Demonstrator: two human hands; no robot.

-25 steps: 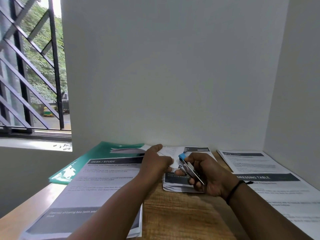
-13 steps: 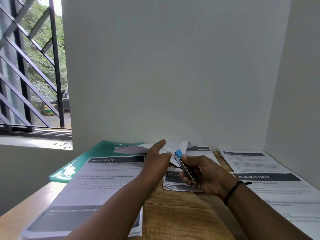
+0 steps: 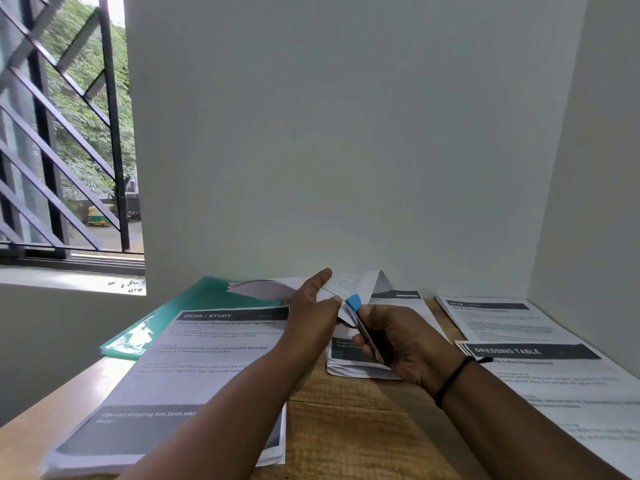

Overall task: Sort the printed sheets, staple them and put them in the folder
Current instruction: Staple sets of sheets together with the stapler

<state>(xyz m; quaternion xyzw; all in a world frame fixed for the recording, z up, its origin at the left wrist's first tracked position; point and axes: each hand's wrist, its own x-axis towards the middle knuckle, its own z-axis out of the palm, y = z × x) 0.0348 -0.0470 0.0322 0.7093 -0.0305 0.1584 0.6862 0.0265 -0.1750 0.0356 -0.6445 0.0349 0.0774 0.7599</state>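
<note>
Printed sheets (image 3: 349,289), a small set with a corner lifted off the pile beneath, sit at the centre of the frame, just below the back wall. Your left hand (image 3: 311,306) pinches that raised corner between thumb and fingers. Your right hand (image 3: 405,341) is curled around a slim stapler (image 3: 363,327) with a blue tip, and the tip touches the paper corner beside your left thumb.

To do this step well, slide the corner fully into the stapler's mouth before you squeeze. Keep the edges of the sheets squared with your left grip so that none slips out of line. Press once, firmly, and keep your left thumb away from the blue tip.

The lifted sheets are white, with grey printed text and a dark header band. They curl upward, so the corner stands like a small peak. Whether a staple is already in cannot be told.

The pile beneath them (image 3: 353,362) lies flat on the wooden counter (image 3: 346,427). At lower left lies a larger stack headed "DESK / STUDY" (image 3: 207,358). At right lie more sheets, one headed "DRESSING TABLE" (image 3: 536,362). The green folder (image 3: 194,306) rests at left centre, partly under the papers.
</note>
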